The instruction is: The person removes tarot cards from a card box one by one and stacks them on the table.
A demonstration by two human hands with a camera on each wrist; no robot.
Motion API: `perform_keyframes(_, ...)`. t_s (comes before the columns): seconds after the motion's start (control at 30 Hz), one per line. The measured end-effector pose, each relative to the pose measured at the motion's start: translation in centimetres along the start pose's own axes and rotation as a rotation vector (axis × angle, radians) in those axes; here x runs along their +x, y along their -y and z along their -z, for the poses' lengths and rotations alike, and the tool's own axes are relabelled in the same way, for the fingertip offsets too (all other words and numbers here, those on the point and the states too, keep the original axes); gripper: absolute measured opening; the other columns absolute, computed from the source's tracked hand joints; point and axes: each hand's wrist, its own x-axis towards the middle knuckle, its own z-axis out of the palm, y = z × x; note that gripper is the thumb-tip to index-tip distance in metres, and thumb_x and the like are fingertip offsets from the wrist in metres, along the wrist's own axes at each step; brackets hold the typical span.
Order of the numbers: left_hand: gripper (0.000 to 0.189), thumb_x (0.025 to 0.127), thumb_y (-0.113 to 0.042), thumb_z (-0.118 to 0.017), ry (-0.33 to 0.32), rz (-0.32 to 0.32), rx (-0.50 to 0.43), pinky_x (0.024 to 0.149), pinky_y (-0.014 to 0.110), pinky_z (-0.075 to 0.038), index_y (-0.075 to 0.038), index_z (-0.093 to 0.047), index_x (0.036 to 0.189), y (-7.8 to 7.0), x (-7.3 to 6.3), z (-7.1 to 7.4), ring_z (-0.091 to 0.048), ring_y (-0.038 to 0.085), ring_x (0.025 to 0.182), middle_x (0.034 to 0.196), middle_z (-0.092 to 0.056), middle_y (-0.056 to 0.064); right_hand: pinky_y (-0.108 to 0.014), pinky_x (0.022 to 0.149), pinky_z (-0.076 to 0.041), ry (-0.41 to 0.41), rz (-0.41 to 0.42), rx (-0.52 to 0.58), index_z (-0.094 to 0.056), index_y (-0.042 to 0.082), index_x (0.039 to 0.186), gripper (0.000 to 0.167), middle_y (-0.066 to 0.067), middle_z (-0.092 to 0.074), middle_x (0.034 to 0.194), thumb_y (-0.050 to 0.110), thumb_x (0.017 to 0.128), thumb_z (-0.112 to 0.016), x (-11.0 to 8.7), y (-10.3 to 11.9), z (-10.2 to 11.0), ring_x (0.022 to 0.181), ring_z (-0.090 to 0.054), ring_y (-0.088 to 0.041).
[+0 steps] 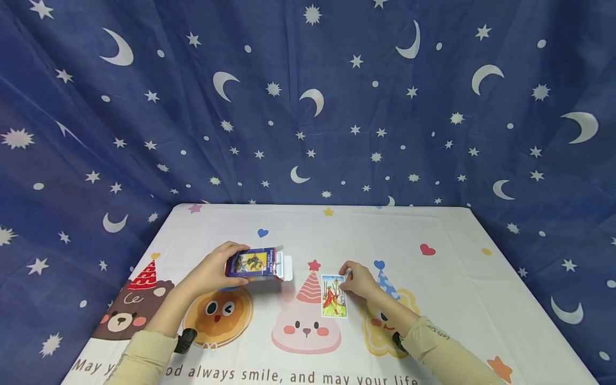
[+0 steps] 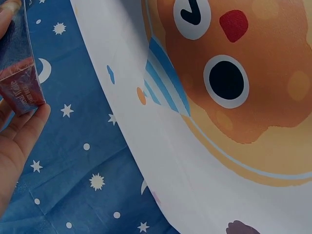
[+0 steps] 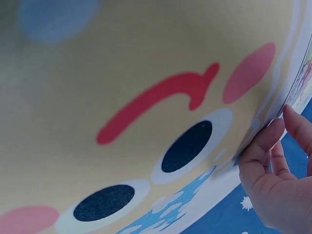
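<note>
My left hand grips a blue card box with a colourful picture on its front, thumb along one side and fingers along the other. The box is raised over the table, its white end flap open towards the right and a white-edged card showing inside. In the left wrist view, the red end of the box lies against my fingertips. To the right, my right hand pinches a tarot card by its right edge. The card faces up, showing a figure in red. In the right wrist view only a sliver of the card appears.
A white tablecloth printed with cartoon animals, hearts, stars and lettering covers the table. Behind and at both sides hangs a dark blue curtain with moons and stars. Dark wrist devices sit by both sleeves.
</note>
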Motion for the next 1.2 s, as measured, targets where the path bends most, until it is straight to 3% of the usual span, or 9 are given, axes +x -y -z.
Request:
perform_keyframes(0.23, 0.072, 0.067, -0.022, -0.085, 0.004, -0.007, 0.001, 0.096, 0.054, -0.047, -0.005, -0.053, 0.130, 0.0, 0.1, 0.0, -0.054, 0.030, 0.109, 0.122, -0.056, 0.013, -0.019, 0.049, -0.034, 0.002, -0.002, 0.001, -0.060, 0.004, 0.092, 0.024, 0.000, -0.045, 0.063, -0.001, 0.073, -0.074, 0.2, -0.2, 0.0, 0.056, -0.042, -0.011)
perform_keyframes(0.57, 0.071, 0.067, -0.021, -0.085, 0.002, -0.007, -0.006, 0.096, 0.054, -0.046, -0.007, -0.053, 0.130, -0.1, 0.1, 0.0, -0.054, 0.031, 0.110, 0.122, -0.056, 0.013, -0.017, 0.046, -0.041, 0.054, -0.050, 0.145, -0.060, -0.001, 0.095, 0.021, 0.001, -0.045, 0.060, -0.003, 0.077, -0.070, 0.4, -0.5, 0.6, 0.048, -0.042, -0.009)
perform_keyframes(0.77, 0.071, 0.068, -0.023, -0.084, 0.011, 0.001, -0.016, 0.097, 0.054, -0.046, -0.007, -0.053, 0.130, -0.3, 0.1, 0.0, -0.054, 0.031, 0.110, 0.123, -0.056, 0.013, -0.018, 0.044, -0.040, 0.033, -0.084, 0.225, -0.059, -0.001, 0.096, 0.017, 0.000, -0.046, 0.057, -0.001, 0.081, -0.065, 0.5, -0.6, 0.8, 0.046, -0.043, -0.009)
perform_keyframes(1.1, 0.070, 0.068, -0.022, -0.085, 0.016, -0.010, -0.036, 0.097, 0.054, -0.046, -0.007, -0.054, 0.129, -0.3, 0.3, -0.5, -0.054, 0.029, 0.110, 0.122, -0.056, 0.012, -0.019, 0.046, -0.044, 0.002, -0.031, 0.359, -0.059, -0.007, 0.099, 0.015, -0.002, -0.050, 0.057, 0.000, 0.086, -0.059, -0.2, 1.3, 0.9, 0.047, -0.047, -0.008)
perform_keyframes(1.2, 0.070, 0.068, -0.022, -0.084, 0.020, -0.008, -0.039, 0.097, 0.054, -0.046, -0.006, -0.053, 0.129, -0.2, 0.2, -0.7, -0.053, 0.030, 0.110, 0.123, -0.055, 0.013, -0.019, 0.049, -0.047, 0.008, -0.061, 0.426, -0.059, -0.007, 0.100, 0.015, -0.003, -0.050, 0.060, 0.000, 0.087, -0.059, -0.6, 2.0, 0.8, 0.050, -0.049, -0.009)
